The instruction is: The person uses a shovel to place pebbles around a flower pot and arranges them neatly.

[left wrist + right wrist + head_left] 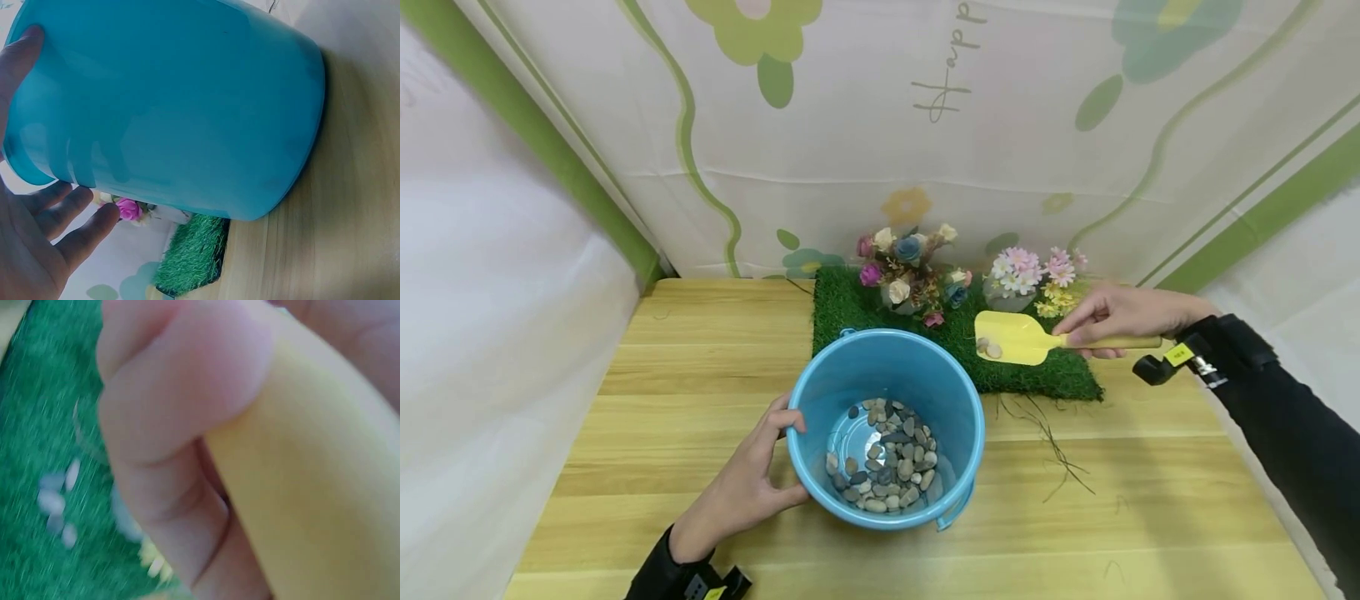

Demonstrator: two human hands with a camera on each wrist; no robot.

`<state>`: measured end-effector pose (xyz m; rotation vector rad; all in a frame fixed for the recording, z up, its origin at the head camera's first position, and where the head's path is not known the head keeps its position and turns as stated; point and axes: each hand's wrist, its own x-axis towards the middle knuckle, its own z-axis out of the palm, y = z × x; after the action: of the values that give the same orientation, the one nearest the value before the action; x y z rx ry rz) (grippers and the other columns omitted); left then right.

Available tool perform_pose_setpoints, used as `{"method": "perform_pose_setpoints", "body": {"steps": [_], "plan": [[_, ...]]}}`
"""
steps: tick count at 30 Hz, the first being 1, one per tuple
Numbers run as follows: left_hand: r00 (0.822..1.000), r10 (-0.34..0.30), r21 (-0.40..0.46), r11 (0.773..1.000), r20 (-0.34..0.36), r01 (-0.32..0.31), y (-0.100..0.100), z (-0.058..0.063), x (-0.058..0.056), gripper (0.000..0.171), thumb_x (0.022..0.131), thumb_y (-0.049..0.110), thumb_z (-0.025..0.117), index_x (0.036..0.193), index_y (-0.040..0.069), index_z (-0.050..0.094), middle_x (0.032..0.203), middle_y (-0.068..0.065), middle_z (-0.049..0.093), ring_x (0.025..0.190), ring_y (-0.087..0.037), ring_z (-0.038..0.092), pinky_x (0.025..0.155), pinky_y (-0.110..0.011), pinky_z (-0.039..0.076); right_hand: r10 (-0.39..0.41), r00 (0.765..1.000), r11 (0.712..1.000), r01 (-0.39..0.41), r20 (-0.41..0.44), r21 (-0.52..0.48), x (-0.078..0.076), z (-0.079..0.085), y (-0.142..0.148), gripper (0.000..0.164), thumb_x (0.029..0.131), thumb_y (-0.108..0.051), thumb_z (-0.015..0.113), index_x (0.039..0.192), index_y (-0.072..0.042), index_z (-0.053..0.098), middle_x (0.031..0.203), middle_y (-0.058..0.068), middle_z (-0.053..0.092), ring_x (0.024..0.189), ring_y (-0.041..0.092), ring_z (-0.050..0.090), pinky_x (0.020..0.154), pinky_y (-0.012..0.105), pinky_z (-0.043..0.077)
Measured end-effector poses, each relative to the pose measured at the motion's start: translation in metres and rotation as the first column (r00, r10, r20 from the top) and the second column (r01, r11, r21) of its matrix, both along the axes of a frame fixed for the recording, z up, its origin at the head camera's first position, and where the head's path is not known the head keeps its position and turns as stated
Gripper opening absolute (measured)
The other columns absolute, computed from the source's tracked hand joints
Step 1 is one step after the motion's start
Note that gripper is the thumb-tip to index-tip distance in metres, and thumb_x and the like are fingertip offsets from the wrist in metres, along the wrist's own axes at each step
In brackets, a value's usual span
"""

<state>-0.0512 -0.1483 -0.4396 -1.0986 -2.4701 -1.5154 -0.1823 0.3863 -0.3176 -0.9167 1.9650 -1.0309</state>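
A blue bucket (pixel 886 350) stands on the wooden table, with many grey, tan and white pebbles (pixel 895 467) spread over its bottom. My left hand (pixel 745 475) grips the bucket's left side, one finger hooked over the rim and the thumb lower down by the wall. To the right of the bucket, my right hand (pixel 1112 317) holds a small yellow shovel (pixel 1022 337) by its handle (pixel 312 487). A few pebbles (pixel 989 347) lie at the left end of the blade, which is over the artificial grass mat (pixel 1045 379).
Behind the bucket, mixed artificial roses (pixel 906 258) and a pot of pink and white flowers (pixel 1017 271) stand on the mat. Several loose pebbles (pixel 53 501) lie on the grass in the right wrist view. Dark thin strands (pixel 1056 446) lie on the table (pixel 700 367). A printed curtain (pixel 865 125) hangs behind.
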Motion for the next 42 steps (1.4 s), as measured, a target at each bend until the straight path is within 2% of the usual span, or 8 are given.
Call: {"method": "perform_pose_setpoints", "body": {"steps": [2, 8, 13, 19, 24, 28, 35, 42], "plan": [[1.0, 0.003, -0.003, 1.0, 0.0, -0.003, 0.0, 0.0, 0.0, 0.071, 0.072, 0.007, 0.091, 0.119, 0.012, 0.039, 0.155, -0.017, 0.033, 0.133, -0.041, 0.043, 0.097, -0.049, 0.051, -0.059, 0.998, 0.998, 0.058, 0.026, 0.014, 0.001, -0.01, 0.012, 0.029, 0.104, 0.003, 0.051, 0.126, -0.001, 0.068, 0.073, 0.008, 0.068, 0.049, 0.02, 0.058, 0.09, 0.035, 0.055], [1.0, 0.005, -0.004, 1.0, 0.006, -0.005, 0.0, 0.0, 0.0, 0.07, 0.073, 0.008, 0.091, 0.119, 0.012, 0.039, 0.156, -0.018, 0.032, 0.134, -0.042, 0.042, 0.097, -0.05, 0.051, -0.165, 0.98, 0.986, 0.167, 0.111, -0.005, 0.004, -0.046, 0.041, 0.028, 0.104, 0.004, 0.049, 0.125, 0.003, 0.067, 0.082, 0.007, 0.07, 0.059, 0.006, 0.06, 0.067, 0.033, 0.059], [1.0, 0.003, -0.003, 1.0, 0.008, -0.003, 0.0, 0.0, 0.0, 0.07, 0.073, 0.008, 0.091, 0.12, 0.012, 0.039, 0.156, -0.017, 0.032, 0.134, -0.041, 0.042, 0.097, -0.048, 0.051, -0.229, 0.962, 0.973, 0.228, 0.148, 0.021, 0.004, -0.072, 0.051, 0.027, 0.106, 0.0, 0.049, 0.125, 0.003, 0.067, 0.083, 0.007, 0.07, 0.062, 0.01, 0.062, 0.066, 0.032, 0.059], [1.0, 0.004, -0.004, 1.0, 0.005, -0.004, 0.0, 0.0, 0.0, 0.069, 0.074, 0.009, 0.09, 0.119, 0.013, 0.039, 0.156, -0.017, 0.032, 0.134, -0.041, 0.042, 0.097, -0.049, 0.051, -0.278, 0.951, 0.96, 0.271, 0.133, 0.067, 0.0, -0.089, 0.056, 0.03, 0.107, -0.004, 0.049, 0.123, 0.019, 0.059, 0.084, 0.013, 0.068, 0.064, 0.016, 0.064, 0.06, 0.034, 0.058], [1.0, 0.004, -0.009, 1.0, 0.001, -0.004, 0.0, -0.001, 0.0, 0.069, 0.074, 0.009, 0.09, 0.119, 0.012, 0.039, 0.155, -0.017, 0.034, 0.134, -0.041, 0.042, 0.097, -0.048, 0.051, -0.313, 0.944, 0.945, 0.299, 0.102, 0.134, -0.001, -0.094, 0.061, 0.034, 0.108, -0.009, 0.049, 0.124, 0.02, 0.059, 0.088, 0.028, 0.064, 0.066, 0.027, 0.063, 0.064, 0.039, 0.057], [1.0, 0.009, -0.014, 1.0, -0.001, -0.01, 0.0, -0.001, 0.001, 0.07, 0.073, 0.009, 0.09, 0.12, 0.012, 0.039, 0.155, -0.017, 0.033, 0.134, -0.041, 0.042, 0.097, -0.049, 0.051, -0.358, 0.93, 0.92, 0.338, 0.076, 0.199, -0.001, -0.094, 0.061, 0.036, 0.108, -0.015, 0.051, 0.123, 0.017, 0.061, 0.091, 0.031, 0.063, 0.07, 0.035, 0.062, 0.066, 0.037, 0.055], [1.0, 0.016, -0.018, 1.0, 0.002, -0.016, 0.0, 0.0, 0.002, 0.07, 0.073, 0.009, 0.09, 0.12, 0.013, 0.039, 0.156, -0.017, 0.032, 0.135, -0.041, 0.041, 0.097, -0.051, 0.05, -0.428, 0.902, 0.871, 0.396, 0.052, 0.289, -0.001, -0.089, 0.053, 0.036, 0.107, -0.02, 0.055, 0.116, 0.013, 0.066, 0.095, 0.028, 0.063, 0.07, 0.032, 0.059, 0.067, 0.034, 0.052], [1.0, 0.008, -0.005, 1.0, 0.01, -0.008, 0.0, 0.0, 0.001, 0.07, 0.072, 0.007, 0.09, 0.119, 0.012, 0.039, 0.155, -0.017, 0.034, 0.134, -0.04, 0.042, 0.098, -0.047, 0.051, -0.456, 0.889, 0.848, 0.416, 0.05, 0.329, -0.001, -0.079, 0.039, 0.032, 0.106, -0.016, 0.056, 0.115, 0.013, 0.066, 0.09, 0.02, 0.065, 0.068, 0.027, 0.058, 0.065, 0.034, 0.051]]}}
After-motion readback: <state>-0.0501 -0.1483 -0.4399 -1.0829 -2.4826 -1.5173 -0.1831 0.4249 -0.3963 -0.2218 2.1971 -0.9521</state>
